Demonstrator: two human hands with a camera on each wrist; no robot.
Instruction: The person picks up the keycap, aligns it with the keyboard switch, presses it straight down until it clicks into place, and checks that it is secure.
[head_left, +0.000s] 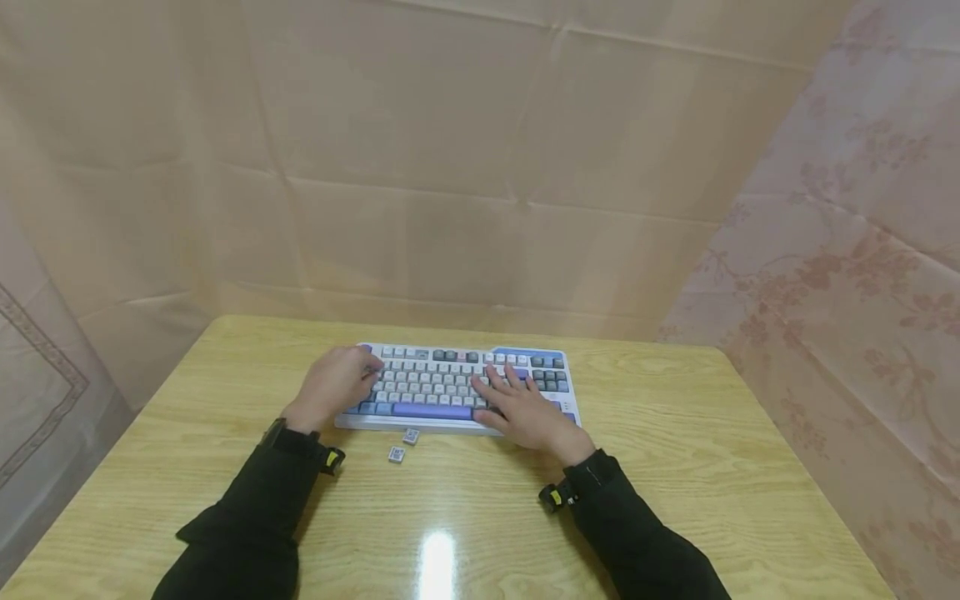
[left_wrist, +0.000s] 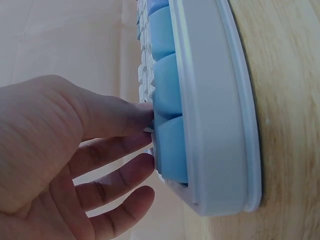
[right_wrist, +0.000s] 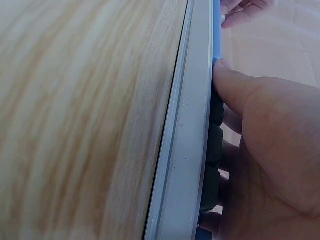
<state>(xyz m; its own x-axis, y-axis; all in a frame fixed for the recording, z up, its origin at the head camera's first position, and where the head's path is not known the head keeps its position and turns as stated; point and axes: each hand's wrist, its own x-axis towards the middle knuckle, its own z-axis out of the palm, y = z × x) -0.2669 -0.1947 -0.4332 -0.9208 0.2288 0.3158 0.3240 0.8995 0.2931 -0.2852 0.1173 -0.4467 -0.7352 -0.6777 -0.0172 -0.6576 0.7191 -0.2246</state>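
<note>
A compact keyboard (head_left: 435, 412) with white, blue, purple and dark keys lies on the wooden table. At its left end my left hand (head_left: 339, 385) pinches a small keycap (left_wrist: 148, 129) between thumb and forefinger, mostly hidden by the fingertips. The other fingers of that hand are loosely bent in the left wrist view. My right hand (head_left: 525, 414) rests with spread fingers over the right part of the keys. Its thumb lies along the front edge, beside the dark keys (right_wrist: 212, 145). Two small square pieces with a dark pattern, one nearer (head_left: 397, 454) and one farther (head_left: 411, 436), lie before the keyboard.
The wooden table (head_left: 675, 467) reaches out on both sides of the keyboard. Behind it hangs a beige cloth (head_left: 450, 183), with a flowered cloth (head_left: 847, 283) on the right. A bright reflection shows on the tabletop near the front.
</note>
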